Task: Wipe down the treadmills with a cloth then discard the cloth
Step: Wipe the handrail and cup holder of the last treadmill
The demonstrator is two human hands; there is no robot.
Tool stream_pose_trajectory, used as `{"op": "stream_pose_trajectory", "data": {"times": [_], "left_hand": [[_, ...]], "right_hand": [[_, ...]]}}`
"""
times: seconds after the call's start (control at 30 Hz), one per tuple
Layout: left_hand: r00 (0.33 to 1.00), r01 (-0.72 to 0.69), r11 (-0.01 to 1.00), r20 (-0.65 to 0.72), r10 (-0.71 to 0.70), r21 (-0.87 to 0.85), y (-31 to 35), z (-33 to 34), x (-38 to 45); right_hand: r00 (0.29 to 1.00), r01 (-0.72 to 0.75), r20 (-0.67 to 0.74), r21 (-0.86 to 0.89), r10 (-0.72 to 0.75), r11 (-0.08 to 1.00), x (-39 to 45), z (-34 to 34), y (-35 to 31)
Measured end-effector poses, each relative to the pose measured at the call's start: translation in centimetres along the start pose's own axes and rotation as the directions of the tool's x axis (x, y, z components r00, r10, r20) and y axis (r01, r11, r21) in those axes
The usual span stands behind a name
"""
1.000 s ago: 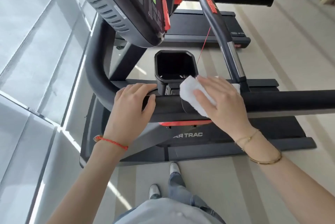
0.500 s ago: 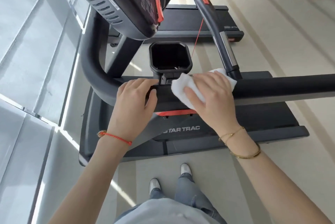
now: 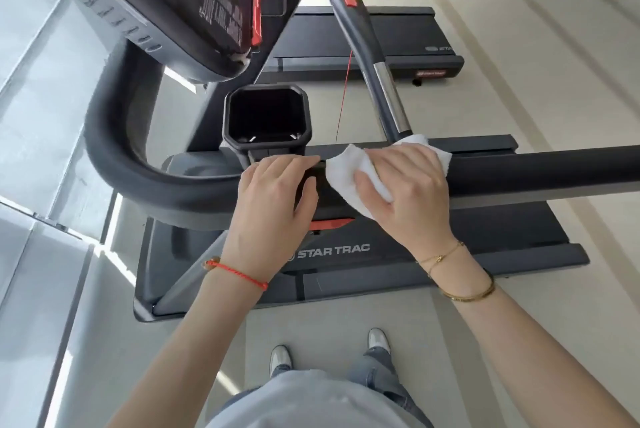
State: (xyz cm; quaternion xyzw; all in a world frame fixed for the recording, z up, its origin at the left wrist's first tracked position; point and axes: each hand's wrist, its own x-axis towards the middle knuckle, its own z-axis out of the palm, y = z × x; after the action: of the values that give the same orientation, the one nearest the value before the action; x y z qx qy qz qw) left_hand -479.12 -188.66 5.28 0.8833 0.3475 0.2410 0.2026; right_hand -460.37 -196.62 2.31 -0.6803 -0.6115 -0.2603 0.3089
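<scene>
pale gym floor (image 3: pixel 519 98) | cup holder (image 3: pixel 266 118) dark inside | left hand (image 3: pixel 273 206) grips handrail (image 3: pixel 536 171) | right hand (image 3: pixel 405 192) presses cloth (image 3: pixel 346 175)

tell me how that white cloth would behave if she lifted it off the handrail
Likely floppy: the white cloth drapes over the handrail under the right hand, folded and creased. Probably light, since it looks thin. It should not slide freely; its surface looks textured.

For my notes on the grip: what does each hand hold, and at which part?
The right hand grips the white cloth around its middle against the handrail. The left hand grips the handrail beside the cup holder.
</scene>
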Motion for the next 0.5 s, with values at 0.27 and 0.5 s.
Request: {"op": "stream_pose_trajectory", "data": {"times": [0.27,0.5], "left_hand": [[0.999,-0.029,0.998,-0.023,0.03,0.057,6.7,5.9,2.5],[0.999,-0.003,0.996,-0.046,0.006,0.086,11.9,10.2,4.3]], "right_hand": [[0.998,-0.029,-0.064,-0.023,0.028,0.999,-2.5,-2.9,8.8],[0.995,-0.039,-0.089,-0.035,0.036,0.999,-4.5,-5.7,15.9]]}}
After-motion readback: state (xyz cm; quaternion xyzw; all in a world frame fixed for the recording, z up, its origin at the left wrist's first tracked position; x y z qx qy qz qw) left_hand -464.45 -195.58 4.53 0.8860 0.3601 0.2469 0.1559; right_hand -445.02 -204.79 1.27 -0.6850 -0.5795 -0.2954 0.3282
